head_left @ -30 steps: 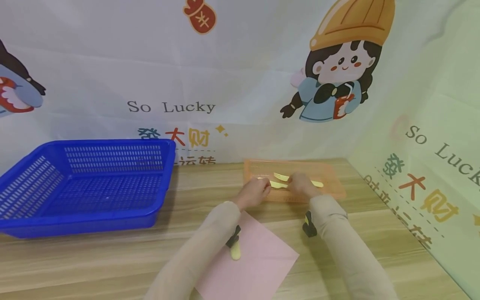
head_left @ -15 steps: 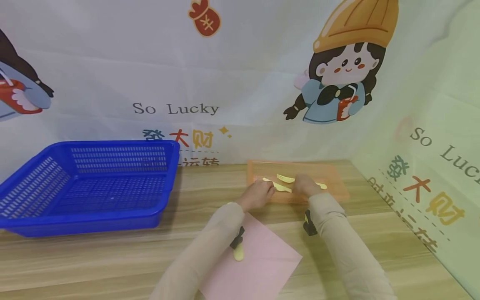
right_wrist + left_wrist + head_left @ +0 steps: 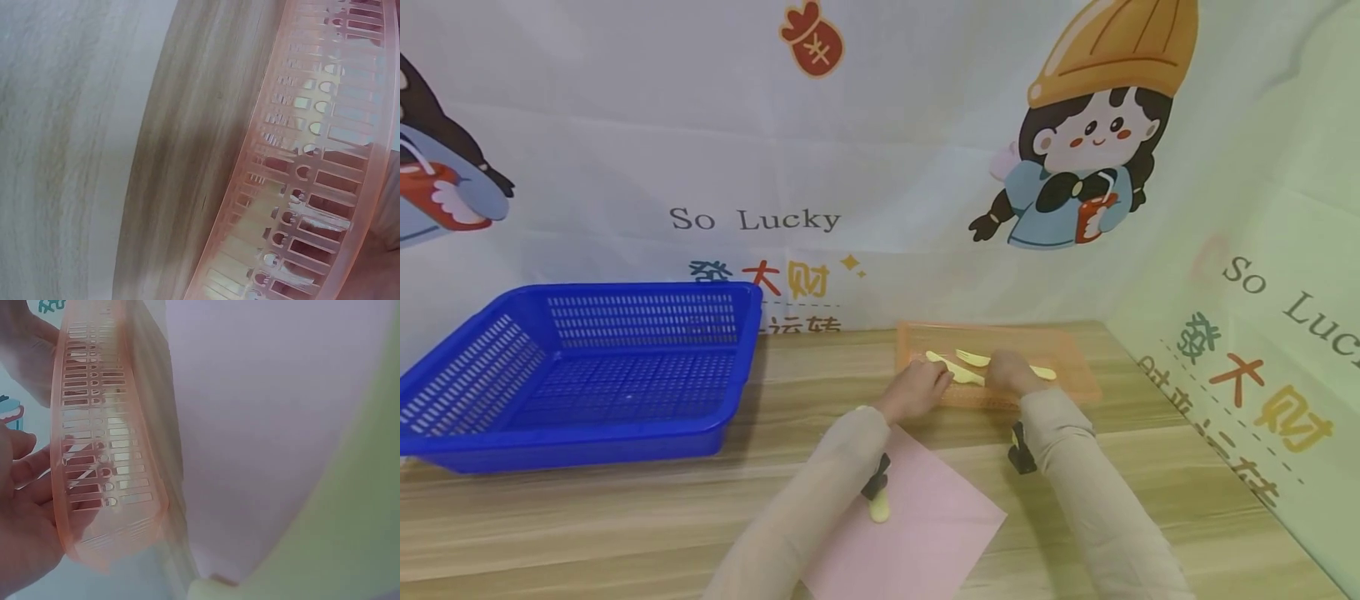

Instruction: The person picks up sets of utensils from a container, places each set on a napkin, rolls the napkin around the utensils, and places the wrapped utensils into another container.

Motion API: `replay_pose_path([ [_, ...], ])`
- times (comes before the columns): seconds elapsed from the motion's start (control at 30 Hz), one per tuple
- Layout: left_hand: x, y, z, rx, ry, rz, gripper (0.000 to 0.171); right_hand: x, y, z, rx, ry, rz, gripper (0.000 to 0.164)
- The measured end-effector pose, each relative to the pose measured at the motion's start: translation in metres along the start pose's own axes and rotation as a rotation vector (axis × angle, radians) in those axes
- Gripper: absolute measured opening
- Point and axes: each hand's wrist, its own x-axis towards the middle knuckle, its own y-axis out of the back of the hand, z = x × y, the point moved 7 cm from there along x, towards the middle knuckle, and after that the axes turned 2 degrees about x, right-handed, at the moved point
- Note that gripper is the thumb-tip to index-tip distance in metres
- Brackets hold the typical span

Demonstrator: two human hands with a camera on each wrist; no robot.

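An orange slotted plastic basket [image 3: 1078,375] stands on the table near the backdrop. Inside lie a pale yellow knife [image 3: 966,375] and a pale yellow fork [image 3: 972,358]. My left hand [image 3: 917,390] reaches over the basket's near left side, beside the knife; in the left wrist view some of its fingers [image 3: 34,469] pass behind the slotted wall. Above the basket's middle is my right hand [image 3: 1011,372], fingers bent downward. Fork tines show to its left and a yellow handle [image 3: 1045,372] to its right. Neither hand plainly shows what it pinches, if anything.
A big blue basket [image 3: 591,437] stands to the left. Pink paper [image 3: 917,517] lies in front, under my left forearm, with a yellow rounded piece [image 3: 880,508] above it, near the black wrist mount [image 3: 876,479]. A printed cloth [image 3: 910,167] hangs behind.
The view shifts slightly left, so everything sits a little farther right. More of the knife's left end shows beside my left hand. In the last half second both hands hardly move.
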Motion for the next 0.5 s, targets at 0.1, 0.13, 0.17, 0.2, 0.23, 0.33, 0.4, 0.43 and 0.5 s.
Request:
replay_pose_path([
  [0.1, 0.0, 0.002, -0.002, -0.033, -0.005, 0.04, 0.033, -0.005, 0.003, -0.006, 0.006, -0.007, -0.002, 0.034],
  [0.13, 0.0, 0.003, -0.002, -0.035, -0.006, 0.056, 0.033, -0.01, 0.007, -0.011, 0.011, 0.004, 0.011, 0.034],
  [0.17, 0.0, 0.004, -0.003, -0.042, -0.006, 0.069, 0.031, -0.013, 0.011, -0.016, 0.006, 0.016, 0.027, 0.032],
  [0.2, -0.001, 0.006, -0.003, -0.049, -0.008, 0.085, 0.029, -0.02, 0.015, -0.021, 0.011, -0.015, 0.015, 0.03],
  [0.23, -0.001, 0.008, -0.003, -0.051, -0.007, 0.102, 0.027, -0.023, 0.018, -0.025, 0.013, 0.0, 0.037, 0.025],
  [0.33, -0.002, 0.013, -0.004, -0.053, 0.015, 0.131, 0.023, -0.037, 0.033, -0.039, 0.054, 0.014, 0.096, 0.009],
  [0.4, -0.003, 0.016, -0.005, -0.072, 0.034, 0.139, 0.023, -0.051, 0.048, -0.054, 0.093, 0.002, 0.134, 0.013],
  [0.43, -0.003, 0.018, -0.005, -0.083, 0.048, 0.138, 0.024, -0.054, 0.053, -0.059, 0.097, 0.039, 0.198, 0.015],
  [0.5, -0.005, 0.02, -0.006, -0.1, 0.061, 0.143, 0.024, -0.081, 0.077, -0.091, 0.12, 0.063, 0.258, 0.018],
])
